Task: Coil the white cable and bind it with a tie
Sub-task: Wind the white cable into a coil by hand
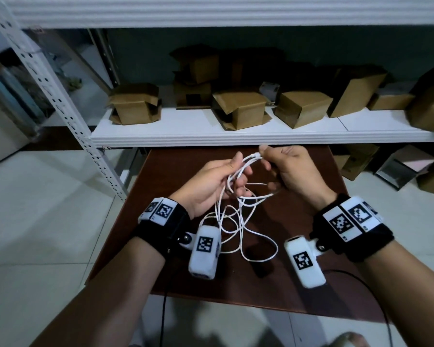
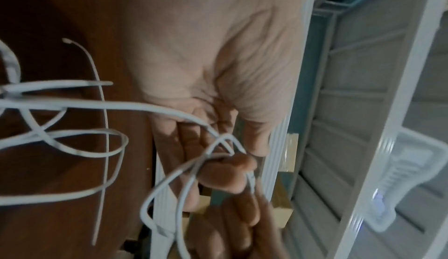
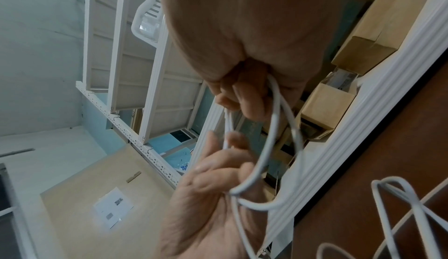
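The white cable (image 1: 241,170) runs between both hands above the brown table (image 1: 298,284); its loose loops hang down and lie tangled on the tabletop. My left hand (image 1: 232,180) has its fingers curled round several strands (image 2: 145,108). My right hand (image 1: 264,154) pinches the cable's end between thumb and forefinger, and a strand loops from its fist (image 3: 275,113). A thin white tie (image 2: 105,129) shows below the hands (image 1: 257,183); whether it lies on the table I cannot tell.
A white shelf (image 1: 236,136) carrying several cardboard boxes (image 1: 241,108) stands just beyond the table's far edge. Its perforated upright (image 1: 68,113) slants down at the left. More boxes sit on the floor at the right. A black lead (image 1: 361,279) crosses the table's near right corner.
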### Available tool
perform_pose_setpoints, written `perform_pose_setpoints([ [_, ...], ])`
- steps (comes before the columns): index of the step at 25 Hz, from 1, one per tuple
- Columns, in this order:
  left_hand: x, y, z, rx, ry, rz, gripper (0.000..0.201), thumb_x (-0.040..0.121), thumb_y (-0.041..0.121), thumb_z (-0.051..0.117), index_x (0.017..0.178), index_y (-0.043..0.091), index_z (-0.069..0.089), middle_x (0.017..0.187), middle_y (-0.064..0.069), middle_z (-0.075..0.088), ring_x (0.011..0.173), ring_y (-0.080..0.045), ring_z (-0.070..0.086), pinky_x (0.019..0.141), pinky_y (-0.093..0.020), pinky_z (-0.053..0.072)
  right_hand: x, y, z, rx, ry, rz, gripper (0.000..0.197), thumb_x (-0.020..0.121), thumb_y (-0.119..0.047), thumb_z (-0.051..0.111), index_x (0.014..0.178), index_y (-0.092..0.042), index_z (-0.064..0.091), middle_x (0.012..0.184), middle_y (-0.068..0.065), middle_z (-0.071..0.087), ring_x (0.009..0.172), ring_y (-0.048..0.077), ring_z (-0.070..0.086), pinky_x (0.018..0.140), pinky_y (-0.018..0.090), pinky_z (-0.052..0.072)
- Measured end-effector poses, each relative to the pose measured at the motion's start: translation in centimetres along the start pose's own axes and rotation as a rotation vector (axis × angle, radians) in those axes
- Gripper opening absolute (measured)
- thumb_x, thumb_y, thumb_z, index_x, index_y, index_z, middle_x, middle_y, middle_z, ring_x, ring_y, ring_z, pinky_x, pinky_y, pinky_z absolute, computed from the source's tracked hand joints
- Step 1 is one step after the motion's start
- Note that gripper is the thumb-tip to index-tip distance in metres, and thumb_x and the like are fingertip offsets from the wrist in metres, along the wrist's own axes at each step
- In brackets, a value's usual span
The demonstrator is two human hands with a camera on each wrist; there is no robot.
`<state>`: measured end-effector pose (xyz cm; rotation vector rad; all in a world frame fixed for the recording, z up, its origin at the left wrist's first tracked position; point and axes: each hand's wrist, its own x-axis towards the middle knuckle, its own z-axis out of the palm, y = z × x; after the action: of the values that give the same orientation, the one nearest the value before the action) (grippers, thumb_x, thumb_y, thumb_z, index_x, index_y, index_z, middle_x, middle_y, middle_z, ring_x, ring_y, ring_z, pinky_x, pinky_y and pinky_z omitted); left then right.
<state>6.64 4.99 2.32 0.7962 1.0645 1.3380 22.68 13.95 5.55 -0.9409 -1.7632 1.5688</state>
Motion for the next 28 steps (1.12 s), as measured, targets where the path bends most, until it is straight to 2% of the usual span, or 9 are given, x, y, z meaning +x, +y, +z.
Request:
perform_pose_setpoints([
  [3,-0.1,0.9,-0.2,-0.278,-0.027,-0.065,0.042,0.105,0.045,0.048,0.091,0.007,0.058,0.059,0.009,0.029,0.043,-0.005,0.033,0.063,-0.026,0.055,0.1,0.1,0.1,0.172,0.010,-0.008,0.046,0.106,-0.027,0.058,0.063,-0.011,0.052,0.059,0.007,0.030,0.045,0.010,0.028,0.040,0.020,0.031],
  [5,0.2,1.1,-0.1,-0.400,0.027,-0.086,0.043,0.107,0.042,0.045,0.082,0.009,0.055,0.054,0.011,0.024,0.039,-0.003,0.024,0.044,-0.018,0.033,0.0,0.3,0.7,0.275,-0.033,-0.011,0.045,0.106,-0.024,0.057,0.064,-0.010,0.053,0.063,0.008,0.028,0.048,0.012,0.023,0.042,0.021,0.027],
  [8,0.6,1.1,0.3,-0.361,0.123,-0.051,0.036,0.105,0.033,0.051,0.076,0.012,0.052,0.048,0.013,0.025,0.035,-0.001,0.020,0.039,-0.019,0.012,0.0,0.4,1.3,0.327,-0.064,-0.007,0.045,0.106,-0.025,0.057,0.064,-0.008,0.053,0.062,0.006,0.026,0.051,0.015,0.019,0.044,0.024,0.026],
  [12,0.4,1.3,0.7,-0.129,0.214,0.080,0.034,0.105,0.021,0.054,0.072,0.013,0.049,0.050,0.010,0.022,0.036,-0.002,0.017,0.036,-0.018,0.012,-0.5,0.0,0.7,0.365,-0.126,0.068,0.044,0.106,-0.026,0.052,0.067,-0.006,0.054,0.065,0.010,0.014,0.049,0.016,0.014,0.047,0.026,0.033],
  [15,-0.1,1.3,0.9,0.032,0.146,0.103,0.036,0.106,0.015,0.054,0.070,0.011,0.048,0.051,0.007,0.023,0.037,-0.003,0.017,0.036,-0.016,0.012,-1.0,-0.1,0.0,0.380,-0.329,0.215,0.044,0.104,-0.031,0.043,0.071,-0.003,0.054,0.048,0.004,0.025,0.039,0.017,0.022,0.055,0.029,0.042],
  [18,-0.4,0.7,1.2,0.313,0.092,0.088,0.038,0.106,0.014,0.057,0.068,0.009,0.051,0.052,0.000,0.028,0.037,-0.004,0.019,0.037,-0.018,0.010,-1.2,0.4,-0.5,0.275,-0.482,0.261,0.029,0.090,-0.025,0.054,0.075,-0.001,0.056,0.051,0.006,0.033,0.042,0.019,0.029,0.060,0.033,0.046],
  [21,-0.3,0.0,1.5,0.618,0.119,0.100,0.042,0.104,0.016,0.061,0.063,0.011,0.053,0.047,0.004,0.033,0.037,-0.005,0.024,0.036,-0.019,0.017,-1.5,1.0,0.0,0.152,-0.479,0.330,0.018,0.079,-0.017,0.059,0.066,-0.012,0.048,0.057,0.000,0.026,0.051,0.017,0.017,0.054,0.032,0.027],
  [24,-0.4,0.1,1.4,0.460,0.103,0.052,0.041,0.107,0.021,0.056,0.069,0.009,0.052,0.049,0.002,0.030,0.039,-0.007,0.020,0.040,-0.021,0.010,-1.4,0.8,0.9,0.123,-0.328,0.338,0.019,0.082,-0.016,0.054,0.066,-0.019,0.045,0.060,-0.003,0.020,0.054,0.014,0.013,0.045,0.025,0.013],
  [28,-0.2,0.8,0.6,0.151,-0.013,-0.001,0.045,0.110,0.034,0.047,0.071,0.011,0.050,0.051,0.009,0.023,0.040,-0.004,0.016,0.043,-0.025,0.005,-0.6,0.2,0.6,0.446,-0.173,0.335,0.030,0.088,-0.013,0.045,0.071,-0.026,0.023,0.053,-0.007,0.014,0.052,0.013,0.003,0.043,0.024,0.006],
])
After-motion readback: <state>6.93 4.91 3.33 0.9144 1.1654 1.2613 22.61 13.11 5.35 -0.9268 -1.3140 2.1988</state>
